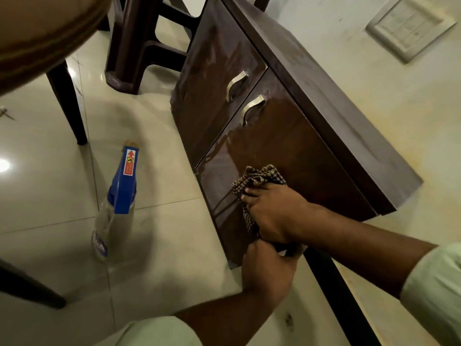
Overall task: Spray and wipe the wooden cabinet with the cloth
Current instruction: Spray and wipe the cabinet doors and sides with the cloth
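Note:
The dark wooden cabinet [287, 136] stands against the wall, with two glossy doors and two metal handles [252, 108]. My right hand [274, 213] presses a checked brown cloth [257, 178] flat against the lower part of the near door, which looks wet and streaked. My left hand [267, 265] is just below it, fingers curled around the door's lower corner edge. A clear spray bottle [112, 211] with a blue trigger head stands on the floor to the left, apart from both hands.
Glossy tiled floor [162, 245] spreads to the left. A dark plastic stool [142, 43] stands beside the cabinet's far door. Chair legs [67, 101] rise at left. A switch plate [409, 26] is on the wall at right.

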